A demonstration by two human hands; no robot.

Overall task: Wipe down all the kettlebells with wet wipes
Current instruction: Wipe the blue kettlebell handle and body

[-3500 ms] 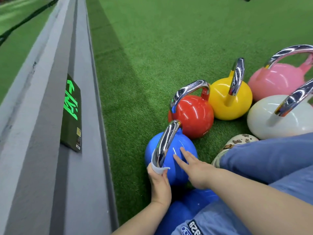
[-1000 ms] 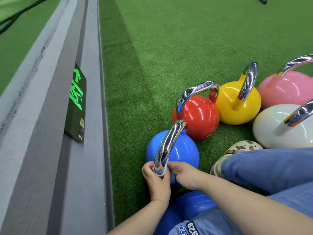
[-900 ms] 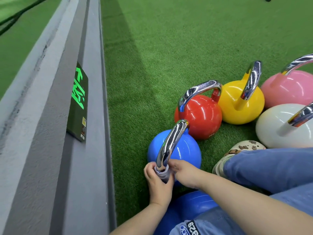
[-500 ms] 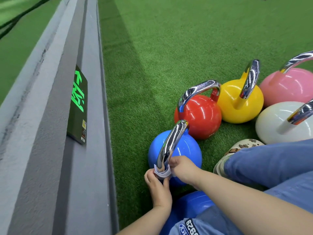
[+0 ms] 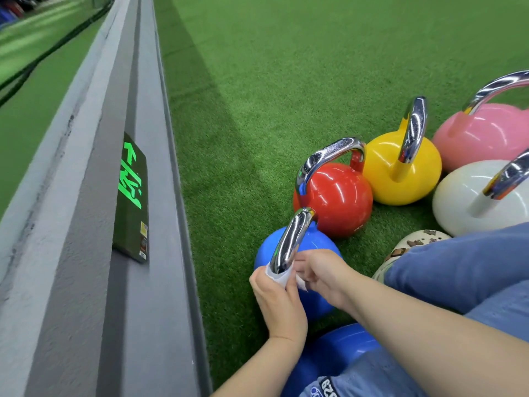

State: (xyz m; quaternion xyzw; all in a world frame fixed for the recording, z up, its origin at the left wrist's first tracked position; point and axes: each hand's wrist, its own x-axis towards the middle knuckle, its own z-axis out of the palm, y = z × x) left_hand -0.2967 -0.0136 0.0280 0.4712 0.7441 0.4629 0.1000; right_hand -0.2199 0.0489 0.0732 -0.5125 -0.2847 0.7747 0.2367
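Gripping the near end of the chrome handle (image 5: 294, 239) of the round blue kettlebell (image 5: 315, 250), the left hand (image 5: 276, 299) has its fingers curled around a white wet wipe (image 5: 279, 276) wrapped on the metal. Right hand (image 5: 323, 270) sits just beside it on the other side of the handle, fingers bent and pinching a loose corner of the same wipe. Blue kettlebell stands upright on the green artificial turf (image 5: 286, 67), close to the grey painted low wall (image 5: 86, 253) on the left. Touching its far side is a glossy red kettlebell (image 5: 335, 202) with chrome handle, then a yellow kettlebell (image 5: 400, 167) against that, a pink kettlebell (image 5: 481, 130) further right, and a white kettlebell (image 5: 469, 196) nearer, partly hidden by the person's blue-trousered leg (image 5: 458, 265). A cream shoe with brown patches (image 5: 412, 242) pokes out below the knee, near the white one. Another blue rounded object (image 5: 337, 351) lies under the forearms at bottom; cannot tell what it is. A dark panel with a glowing green exit arrow sign (image 5: 131, 196) is fixed on the wall face. Beyond the wall, more green floor and a black cable (image 5: 43, 58).
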